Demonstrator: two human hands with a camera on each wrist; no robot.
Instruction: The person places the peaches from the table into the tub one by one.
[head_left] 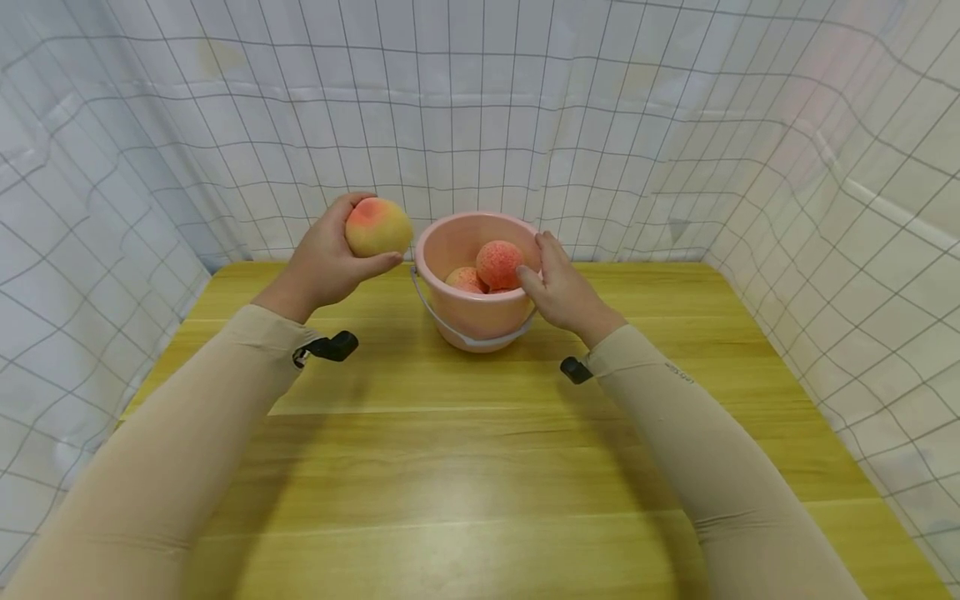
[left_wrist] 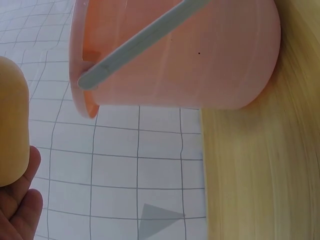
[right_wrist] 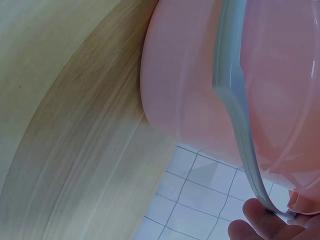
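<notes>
A yellow peach with a red blush (head_left: 378,227) is gripped by my left hand (head_left: 327,257), raised to the left of a pink bucket (head_left: 477,312). Only part of that peach (left_wrist: 11,122) and some fingertips show in the left wrist view. On the bucket's right side, my right hand (head_left: 564,290) holds the rim, thumb on the inner side and fingers outside. Inside the bucket lie a redder peach (head_left: 499,263) and a partly hidden peach (head_left: 465,279); whatever lies beneath them is hidden. The grey handle (right_wrist: 231,100) hangs down across the bucket's front.
The bucket stands near the back edge of a wooden table (head_left: 450,450). White curtains with a dark grid (head_left: 480,108) enclose the back and both sides. A small black wrist camera (head_left: 337,346) sticks out from the left sleeve, another camera (head_left: 576,370) from the right.
</notes>
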